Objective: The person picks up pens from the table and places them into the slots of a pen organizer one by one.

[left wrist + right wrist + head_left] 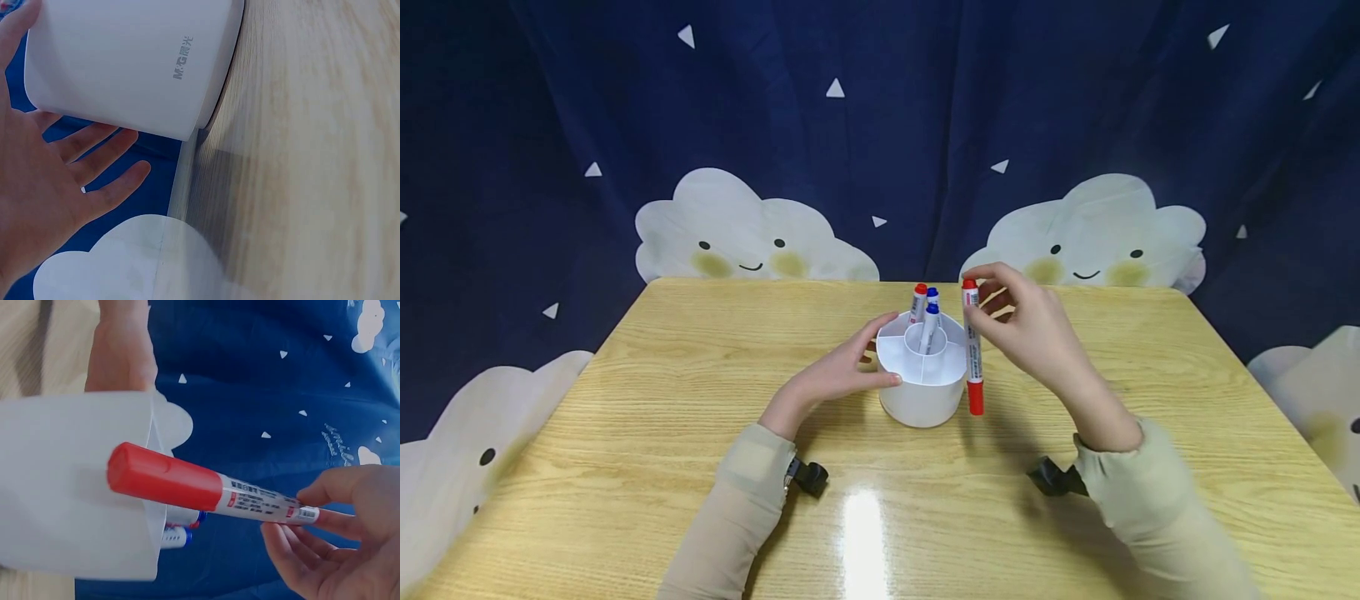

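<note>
- My sleeves (752,492) sit closest, forearms angled in over the wooden table (647,400).
- White pen holder (922,379) stands mid-table; my left hand (831,375) cups its side, fingers straight, thumb at the rim.
- My right hand (1037,329) pinches a red marker (973,350) upright, just right of the holder.
- Three markers (927,312) stand inside.

"M&G" logo with Chinese characters on white pen holder (131,62) wall.
</note>
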The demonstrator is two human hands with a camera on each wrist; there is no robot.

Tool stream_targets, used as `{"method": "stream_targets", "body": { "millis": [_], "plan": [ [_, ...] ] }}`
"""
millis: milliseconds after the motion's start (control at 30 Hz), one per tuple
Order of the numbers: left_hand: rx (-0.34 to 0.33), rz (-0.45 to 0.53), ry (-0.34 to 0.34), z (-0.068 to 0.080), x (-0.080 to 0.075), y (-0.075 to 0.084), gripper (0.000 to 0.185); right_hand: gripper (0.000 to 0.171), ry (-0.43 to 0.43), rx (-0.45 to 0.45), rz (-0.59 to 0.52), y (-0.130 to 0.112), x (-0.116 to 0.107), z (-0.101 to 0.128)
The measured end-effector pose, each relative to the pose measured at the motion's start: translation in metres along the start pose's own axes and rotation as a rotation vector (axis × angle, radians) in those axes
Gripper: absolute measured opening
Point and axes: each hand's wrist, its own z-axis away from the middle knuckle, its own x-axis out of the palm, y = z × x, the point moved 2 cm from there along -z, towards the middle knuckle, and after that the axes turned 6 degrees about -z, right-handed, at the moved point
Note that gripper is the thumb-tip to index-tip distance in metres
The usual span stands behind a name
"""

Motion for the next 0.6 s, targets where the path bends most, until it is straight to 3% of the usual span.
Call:
{"method": "stream_targets", "body": {
  "millis": [300,600],
  "plan": [
    [-0.003,0.003,-0.003,0.0,0.0,-0.001,0.086,0.032,0.154,-0.12,-0.104,-0.017,0.006,-0.003],
    [-0.009,-0.001,-0.006,0.0,-0.001,-0.001,0.086,0.034,0.234,-0.168,-0.214,-0.022,0.013,-0.006]
  ]
}}
